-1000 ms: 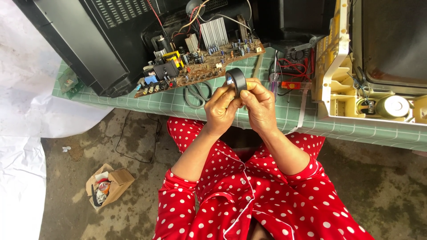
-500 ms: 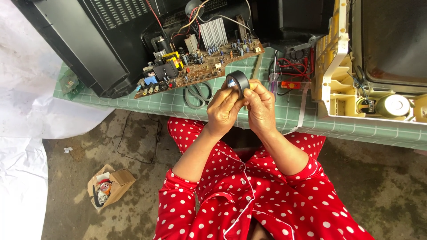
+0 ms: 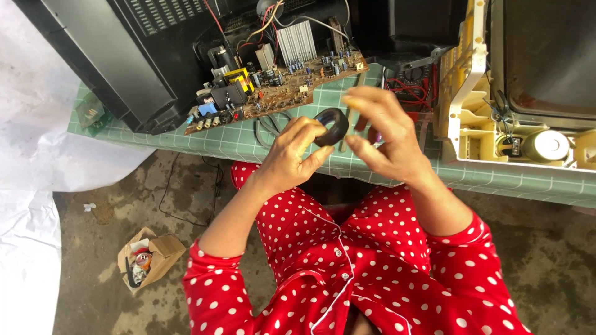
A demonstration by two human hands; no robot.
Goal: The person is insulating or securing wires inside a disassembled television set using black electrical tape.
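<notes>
Head view, left hand [image 3: 292,155] gripping tape roll [image 3: 332,126], open carton [image 3: 151,259] holding oddments

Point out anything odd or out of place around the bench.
The circuit board sits bare and tilted on the bench, pulled out of the opened set with its wires trailing. On the floor, a torn box lies open. The left hand holds a tape roll; nothing looks spilled.

The right hand [image 3: 382,133] has been drawn off the tape roll [image 3: 331,126] and is held just beside it, fingers spread. The roll is now gripped by the left hand [image 3: 292,155] alone.
</notes>
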